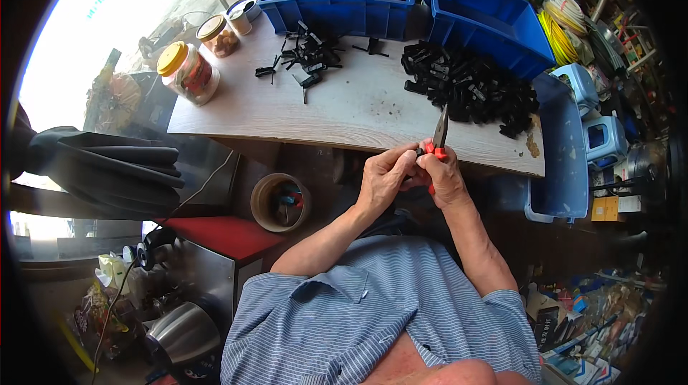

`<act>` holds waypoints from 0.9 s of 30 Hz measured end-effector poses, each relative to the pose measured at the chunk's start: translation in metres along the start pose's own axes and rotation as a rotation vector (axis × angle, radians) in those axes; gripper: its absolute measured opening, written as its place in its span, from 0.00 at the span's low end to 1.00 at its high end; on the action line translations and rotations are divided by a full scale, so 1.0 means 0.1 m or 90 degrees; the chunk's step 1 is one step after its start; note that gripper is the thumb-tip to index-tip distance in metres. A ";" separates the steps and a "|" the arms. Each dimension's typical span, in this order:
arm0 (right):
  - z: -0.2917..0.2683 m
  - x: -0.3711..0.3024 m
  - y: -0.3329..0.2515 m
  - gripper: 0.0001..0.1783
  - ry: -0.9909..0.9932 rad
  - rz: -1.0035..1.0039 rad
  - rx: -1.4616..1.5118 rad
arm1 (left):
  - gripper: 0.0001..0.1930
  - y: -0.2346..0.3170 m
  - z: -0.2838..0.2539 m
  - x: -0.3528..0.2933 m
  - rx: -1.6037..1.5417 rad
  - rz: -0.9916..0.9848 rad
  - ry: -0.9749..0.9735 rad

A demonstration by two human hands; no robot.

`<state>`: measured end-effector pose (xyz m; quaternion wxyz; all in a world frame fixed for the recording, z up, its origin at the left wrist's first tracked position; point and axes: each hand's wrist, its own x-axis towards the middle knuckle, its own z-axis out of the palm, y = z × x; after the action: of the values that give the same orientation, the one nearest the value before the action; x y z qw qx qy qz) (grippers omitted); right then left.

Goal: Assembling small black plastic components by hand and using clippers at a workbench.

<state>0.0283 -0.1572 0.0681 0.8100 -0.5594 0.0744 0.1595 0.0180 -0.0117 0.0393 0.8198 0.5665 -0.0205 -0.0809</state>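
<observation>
Both hands meet just in front of the table's near edge. My right hand is closed round a pair of needle-nose pliers with red handles, its jaws pointing away from me over the tabletop. My left hand pinches a small black plastic part close against the pliers' handles; most of it is hidden by the fingers. Beyond the pliers lies a large heap of black plastic parts. A smaller, looser group of black parts with thin prongs lies to the left of it.
A blue crate of black parts stands at the back, with another blue crate to its right. Jars line the table's left end. A round bin stands below the edge, and a blue tub at the right.
</observation>
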 end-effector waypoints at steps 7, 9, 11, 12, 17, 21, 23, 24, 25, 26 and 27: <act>0.11 -0.08 0.11 0.02 0.026 0.018 -0.045 | 0.09 0.04 -0.09 0.00 -0.221 -0.268 0.062; 0.13 -0.09 0.14 0.02 0.051 0.009 -0.073 | 0.08 0.00 -0.09 0.01 -0.235 -0.287 0.054; 0.07 -0.07 0.27 0.02 0.058 -0.005 -0.078 | 0.08 -0.08 -0.07 0.02 -0.255 -0.294 0.055; 0.06 -0.06 0.31 0.02 0.077 -0.007 -0.079 | 0.08 -0.09 -0.06 0.02 -0.270 -0.297 0.064; 0.14 -0.09 0.45 0.04 0.113 -0.032 -0.082 | 0.06 -0.11 0.01 -0.04 -0.264 -0.356 0.147; 0.02 -0.08 0.64 0.08 0.126 -0.032 -0.112 | 0.06 -0.20 -0.05 -0.08 -0.294 -0.379 0.124; 0.03 -0.11 0.63 0.08 0.122 -0.013 -0.098 | 0.06 -0.21 -0.07 -0.08 -0.286 -0.372 0.097; 0.03 -0.12 0.61 0.08 0.118 -0.015 -0.099 | 0.06 -0.21 -0.09 -0.09 -0.279 -0.370 0.070; 0.06 -0.13 0.56 0.08 0.117 -0.018 -0.084 | 0.07 -0.19 -0.15 -0.08 -0.258 -0.350 0.038; 0.09 -0.14 0.50 0.08 0.116 -0.019 -0.070 | 0.07 -0.18 -0.17 -0.09 -0.258 -0.347 0.040; 0.12 -0.20 0.41 0.08 0.096 0.003 -0.048 | 0.08 -0.17 -0.18 -0.10 -0.207 -0.313 0.027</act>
<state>-0.0050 -0.1358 0.0422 0.7800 -0.5999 0.1302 0.1219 0.0084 0.0003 0.0174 0.8559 0.4173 0.1478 -0.2675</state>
